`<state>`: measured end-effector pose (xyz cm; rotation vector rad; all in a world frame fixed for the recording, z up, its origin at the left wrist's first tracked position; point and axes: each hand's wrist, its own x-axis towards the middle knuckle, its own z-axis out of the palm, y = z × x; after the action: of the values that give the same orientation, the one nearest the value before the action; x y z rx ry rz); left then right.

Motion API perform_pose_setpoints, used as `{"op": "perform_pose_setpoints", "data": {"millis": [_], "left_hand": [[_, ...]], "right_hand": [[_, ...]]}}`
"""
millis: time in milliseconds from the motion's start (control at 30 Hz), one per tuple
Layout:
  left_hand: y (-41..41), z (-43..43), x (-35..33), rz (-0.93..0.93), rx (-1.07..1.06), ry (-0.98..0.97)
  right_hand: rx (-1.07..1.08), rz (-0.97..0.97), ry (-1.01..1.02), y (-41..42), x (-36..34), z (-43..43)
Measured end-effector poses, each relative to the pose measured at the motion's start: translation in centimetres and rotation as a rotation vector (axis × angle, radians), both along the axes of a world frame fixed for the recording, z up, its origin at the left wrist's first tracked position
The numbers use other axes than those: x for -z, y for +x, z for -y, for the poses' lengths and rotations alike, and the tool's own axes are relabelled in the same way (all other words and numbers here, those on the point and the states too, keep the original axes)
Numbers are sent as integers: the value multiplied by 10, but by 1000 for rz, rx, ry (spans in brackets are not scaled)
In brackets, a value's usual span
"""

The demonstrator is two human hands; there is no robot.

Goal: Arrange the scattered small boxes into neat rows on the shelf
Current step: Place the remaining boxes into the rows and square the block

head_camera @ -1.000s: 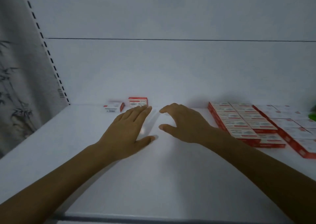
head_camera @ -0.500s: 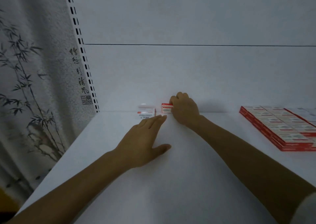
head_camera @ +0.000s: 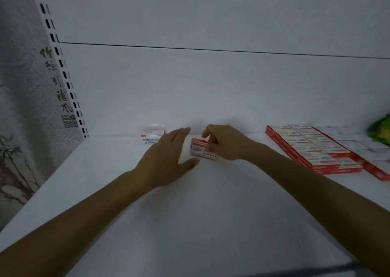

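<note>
Head view, the only view.

Right hand [head_camera: 228, 143]: fingers curled, pinching a small red-and-white box [head_camera: 201, 150] by its upper right edge. The box is tipped up with its printed face toward the camera. Whether its lower edge touches the shelf [head_camera: 190, 224] cannot be told. The print is blurred and unreadable.

Left hand [head_camera: 166, 160]: palm down and low over the white shelf, fingers straight and together, pointing toward the back panel [head_camera: 211, 86], thumb spread to the right. It holds nothing. The thumb tip lies just below the held box's lower left corner; contact cannot be told.

The held box sits between the two hands, just right of the left hand's fingers.

Second loose box [head_camera: 150, 137]: white with a red stripe, at the back of the shelf, just left of the left hand's fingertips and partly hidden behind them. It is apart from the held box.

Arranged boxes [head_camera: 312, 148]: red-and-white, lying flat in close rows, well to the right of the right hand and running from the back panel toward the front edge.

Green packet [head_camera: 379, 131]: farther right, at the frame edge, blurred.

Far left of the left hand: a slotted upright [head_camera: 61, 65], and beyond it a wall hanging [head_camera: 21, 107] with ink bamboo and calligraphy.
</note>
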<state>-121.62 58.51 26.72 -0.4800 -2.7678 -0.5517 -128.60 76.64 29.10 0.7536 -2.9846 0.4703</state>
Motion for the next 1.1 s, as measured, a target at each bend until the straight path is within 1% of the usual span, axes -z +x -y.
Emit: {"op": "perform_pose_setpoints", "data": {"millis": [67,133,233,300,333,400,467,567,633,700,833,900,1033,1100], "left_hand": [[-6,-22,-7,35,2,118],[-11,-54,-16,53,45,225],[-11,-112,-29,90,162,437],[-10,-153,-35,106,243,550],[-8,-174,-36,113,275,597],[-4,-212,-36,129,304,661],[-2,-243,-33,129,314,683],[0,-278,-27,120,322,664],[0,-297,-22,118,301,644],[4,-310,-19,108,276,631],[12,-328,-16,5,254,516],[12,-336,-16,-20,257,481],[11,-348,-13,-18,241,490],[11,-348,-10,-52,203,432]], "right_hand": [[5,131,-202,18,-13,-25],[39,210,-516,36,-25,-55],[86,364,-972,60,-35,-103],[111,398,-1145,72,-35,-135],[132,380,-1178,76,-34,-152],[183,278,-1146,81,-29,-185],[195,186,-1084,85,-24,-217],[189,129,-1040,89,-19,-261],[168,25,-964,87,-16,-289],[99,-84,-841,84,-14,-314],[-31,-140,-540,79,-17,-342],[-59,-224,-423,75,-17,-348],[-107,-285,-328,63,-15,-357],[-115,-287,-315,56,-12,-359]]}}
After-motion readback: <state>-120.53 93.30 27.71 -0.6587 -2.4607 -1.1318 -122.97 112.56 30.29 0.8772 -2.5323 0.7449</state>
